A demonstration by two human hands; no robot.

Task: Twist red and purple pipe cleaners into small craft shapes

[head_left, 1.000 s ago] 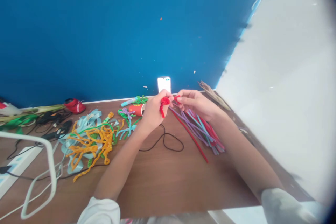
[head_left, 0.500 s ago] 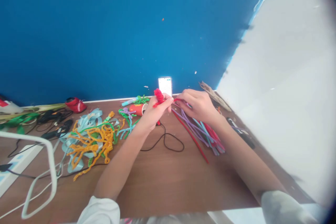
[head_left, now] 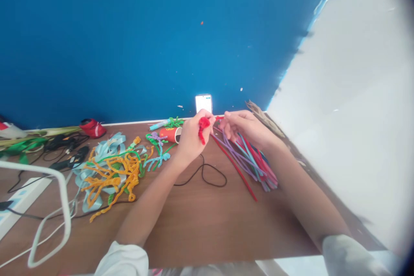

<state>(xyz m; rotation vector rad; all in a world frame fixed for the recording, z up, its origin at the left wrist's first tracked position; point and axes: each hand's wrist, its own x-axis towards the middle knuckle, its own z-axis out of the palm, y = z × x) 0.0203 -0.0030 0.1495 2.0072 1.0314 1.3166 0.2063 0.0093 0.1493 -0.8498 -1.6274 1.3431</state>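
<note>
Several loose materials sit to our left, apparently set apart for elbow room: a red wrapped thing (head_left: 92,128) with a dark opening, contents too dim to tell, then an orange tangle (head_left: 127,172) over pale blue ribbon (head_left: 113,143). Next, a red paper cup (head_left: 169,134) lies on its side, mouth facing right; its inside is dark, so we cannot say whether it holds anything. Our left hand (head_left: 192,133) pinches a red fuzzy stem (head_left: 203,124), its coiled part showing against the hand, probably to anchor it. Behind, a phone (head_left: 203,102) leans on the blue wall (head_left: 168,51), likely propped for viewing. The stem stretches across to our right hand (head_left: 247,127), whose thumb and forefinger seem to pinch its end, perhaps for tension. Below lies a bundle (head_left: 254,160) of purple, blue and red stems, handily close.
</note>
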